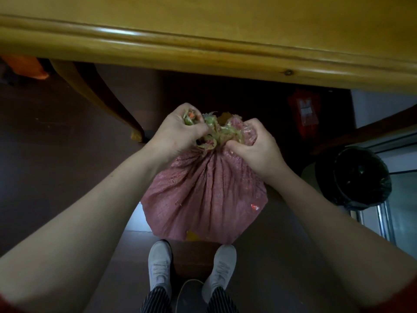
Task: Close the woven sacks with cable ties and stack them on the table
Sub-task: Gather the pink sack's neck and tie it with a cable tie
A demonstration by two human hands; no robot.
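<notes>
Forearms (85, 213) are bare below dark red sleeves (4, 307); pale grey shoes (160, 265); black trousers (155, 301) with thin white stripes.

- The bench (203, 41) is yellow wood, lacquered smooth, its rounded edge glossy with highlights.
- The sack (203, 193) is pink woven plastic, coarse and matt, deeply creased, with a frayed greenish mouth (214, 134).
- The bin liner (354, 175) is thin black plastic, crinkled and shiny.
- The shoes (159, 265) are matt grey knitted cloth.
- The floor (56, 136) is dark, smooth, faintly reflective.

A yellow wooden table (203, 30) stands over dark floor (45, 154), black-lined bin (354, 177) nearby.
</notes>
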